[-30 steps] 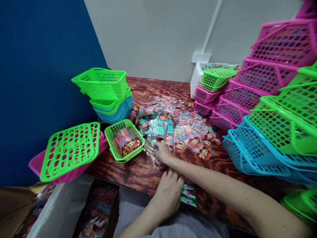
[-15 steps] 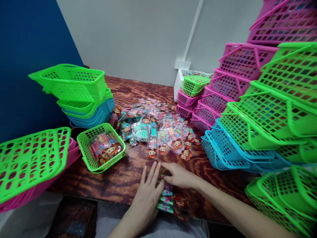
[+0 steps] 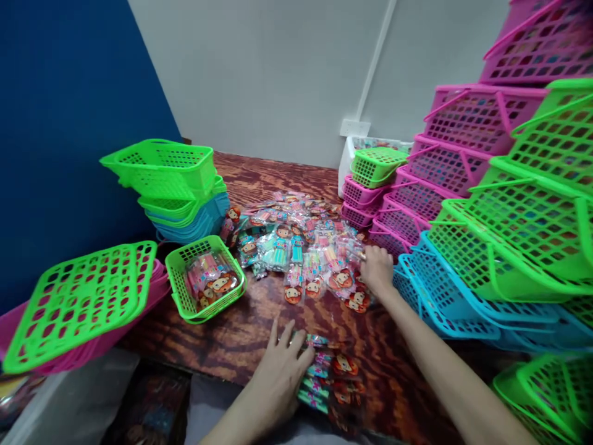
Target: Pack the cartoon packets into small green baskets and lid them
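My left hand (image 3: 280, 371) lies flat with fingers spread on the wooden table (image 3: 241, 334), its fingertips against a small stack of cartoon-printed packets (image 3: 333, 377) near the front edge. Farther out, my right hand (image 3: 376, 269) reaches into the right side of a big pile of the same packets (image 3: 296, 241). Its fingers are curled down onto packets at the pile's edge. A small green basket (image 3: 182, 290) holding a few packets sits left of the pile.
Nested green and blue baskets (image 3: 171, 185) are stacked at the back left. Tilted stacks of pink, blue and green baskets (image 3: 486, 204) fill the right side. A green basket on pink ones (image 3: 78, 303) lies tipped at the left. A white box (image 3: 345, 167) stands by the wall.
My right hand left the small stack by my left hand and moved forward and right to the pile's edge. My left hand stayed on the stack. The view shifted slightly.
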